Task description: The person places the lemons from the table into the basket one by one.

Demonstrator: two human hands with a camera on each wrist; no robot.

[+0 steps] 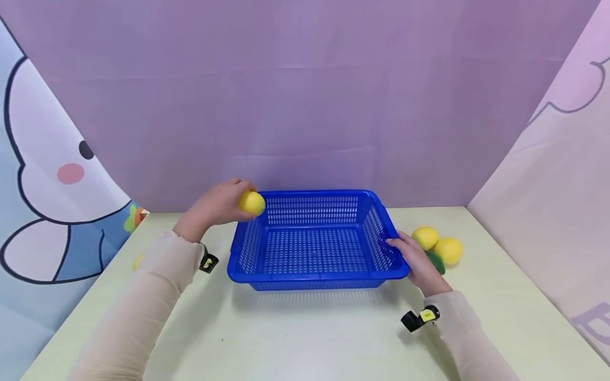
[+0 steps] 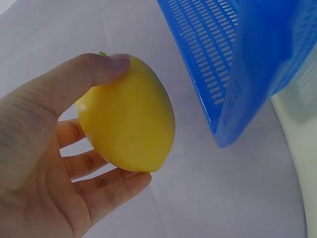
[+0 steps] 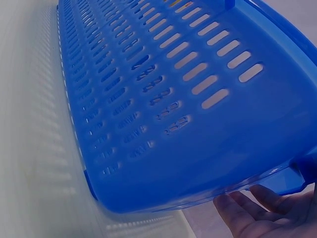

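Lemon number one is in my left hand (image 1: 216, 205), and from the head view I judge the work barely begun: the blue basket (image 1: 312, 270) holds nothing, and I hold the first lemon (image 1: 251, 202) at its far left corner, just over the rim and not yet let go. Two more lemons (image 1: 437, 244) lie on the table (image 1: 305, 338) just beyond my right hand (image 1: 413, 259), touching each other, with something green half hidden between them and my knuckles. So none is in, one is on its way and two are left to fetch, as far as I can tell. My right hand lies with fingers fairly straight against the basket's right wall, steadying it rather than clutching it.

From my left wrist, my thumb (image 2: 96, 67) presses over the top of the lemon (image 2: 130, 116) and my fingers curl underneath, so the grip is firm. The fruit is smooth, evenly bright yellow and slightly pointed at one end, with a glossy, plastic-looking skin and a hint of green stalk by my thumb tip. The basket's corner (image 2: 233, 74) hangs just to the right of it, not touching.

From my right wrist, the slotted blue wall (image 3: 163, 99) fills nearly everything. Only my fingertips (image 3: 257, 210) show, relaxed and lying just under the rim; no lemon appears here.
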